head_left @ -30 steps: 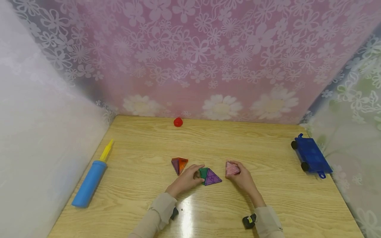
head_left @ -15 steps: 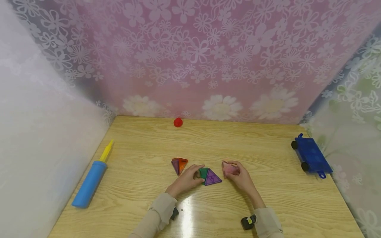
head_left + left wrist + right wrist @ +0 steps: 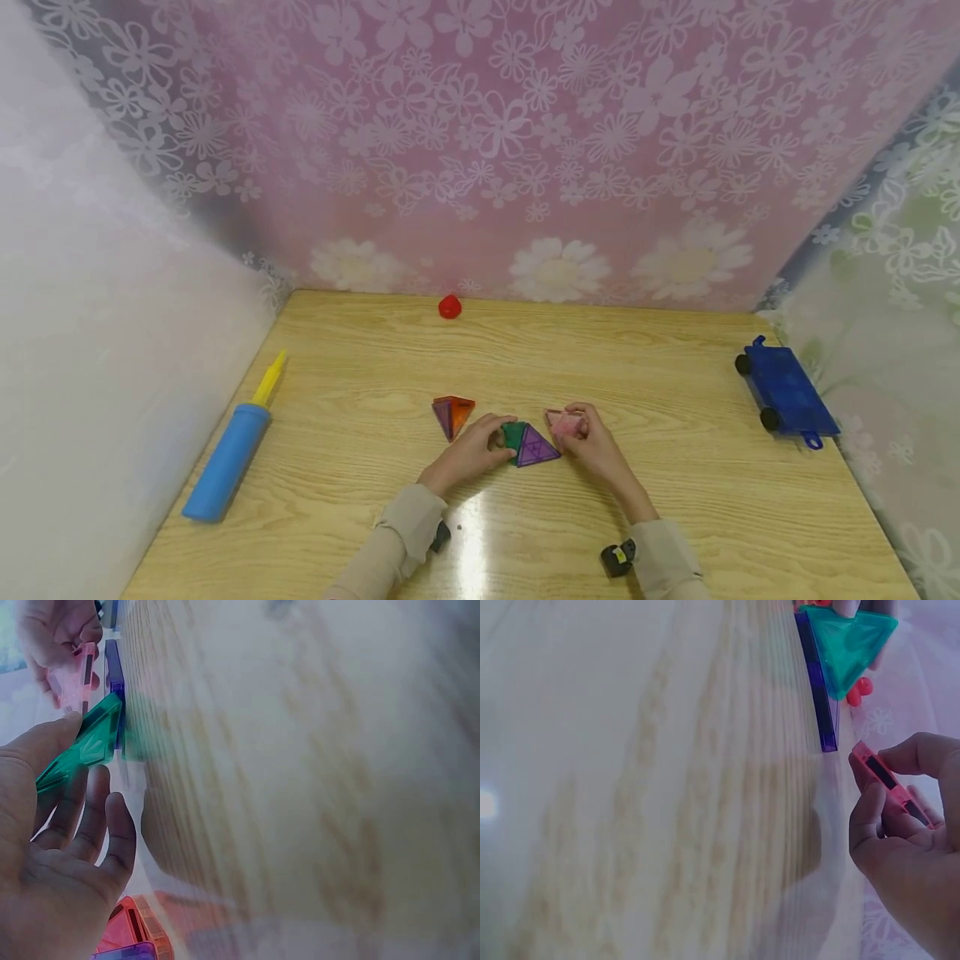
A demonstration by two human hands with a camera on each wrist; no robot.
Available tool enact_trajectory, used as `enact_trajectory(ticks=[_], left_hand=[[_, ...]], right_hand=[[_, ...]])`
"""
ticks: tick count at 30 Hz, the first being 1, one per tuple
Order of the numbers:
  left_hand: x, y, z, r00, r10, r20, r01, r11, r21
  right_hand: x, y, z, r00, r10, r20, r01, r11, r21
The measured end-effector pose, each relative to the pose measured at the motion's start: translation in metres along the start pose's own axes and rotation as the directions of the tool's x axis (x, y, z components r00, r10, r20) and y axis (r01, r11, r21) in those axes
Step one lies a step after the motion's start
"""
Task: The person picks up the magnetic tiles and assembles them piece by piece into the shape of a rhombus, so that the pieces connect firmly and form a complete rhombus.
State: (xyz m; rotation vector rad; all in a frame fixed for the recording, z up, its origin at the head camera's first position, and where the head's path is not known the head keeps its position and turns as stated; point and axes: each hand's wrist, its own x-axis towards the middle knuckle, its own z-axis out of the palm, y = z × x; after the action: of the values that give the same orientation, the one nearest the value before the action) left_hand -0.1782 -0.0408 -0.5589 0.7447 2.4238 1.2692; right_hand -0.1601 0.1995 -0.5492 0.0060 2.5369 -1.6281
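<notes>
My left hand [image 3: 472,448] pinches a green triangular magnetic tile [image 3: 851,645] between thumb and fingers. That tile stands tilted up along one side of a purple triangular magnetic tile [image 3: 538,450], which lies on the table. Just right of the purple tile, my right hand [image 3: 597,448] pinches a pink triangular magnetic tile [image 3: 564,423]. In the right wrist view the pink tile is held slanted, a small gap from the purple tile's end. To the left of my left hand sits an orange and purple pyramid of magnetic tiles [image 3: 454,414].
A small red piece [image 3: 450,307] lies at the table's back edge. On the left is a blue pump [image 3: 227,462] with a yellow nozzle. A blue wheeled toy base [image 3: 787,390] stands far right, near the floral curtain [image 3: 900,333].
My right hand has moved left with the pink tile, bringing it close to the purple tile. My left hand and the green tile stay in place.
</notes>
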Motion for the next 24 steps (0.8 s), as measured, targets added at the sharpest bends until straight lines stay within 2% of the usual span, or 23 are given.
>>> enact_trajectory(ticks=[7,24], left_hand=[[0.0004,-0.0002,0.0003,1.000,0.004,-0.007,-0.004,1.000,0.009],[-0.0008,0.0038,-0.0012,1.000,0.007,0.002,-0.007,1.000,0.007]], right_hand=[[0.0010,0.0051,0.0033,0.999,-0.039,0.016,0.041,0.994,-0.100],[0.0026,0.0006,0.0045,0.993,-0.097,0.066,0.106,0.982,-0.157]])
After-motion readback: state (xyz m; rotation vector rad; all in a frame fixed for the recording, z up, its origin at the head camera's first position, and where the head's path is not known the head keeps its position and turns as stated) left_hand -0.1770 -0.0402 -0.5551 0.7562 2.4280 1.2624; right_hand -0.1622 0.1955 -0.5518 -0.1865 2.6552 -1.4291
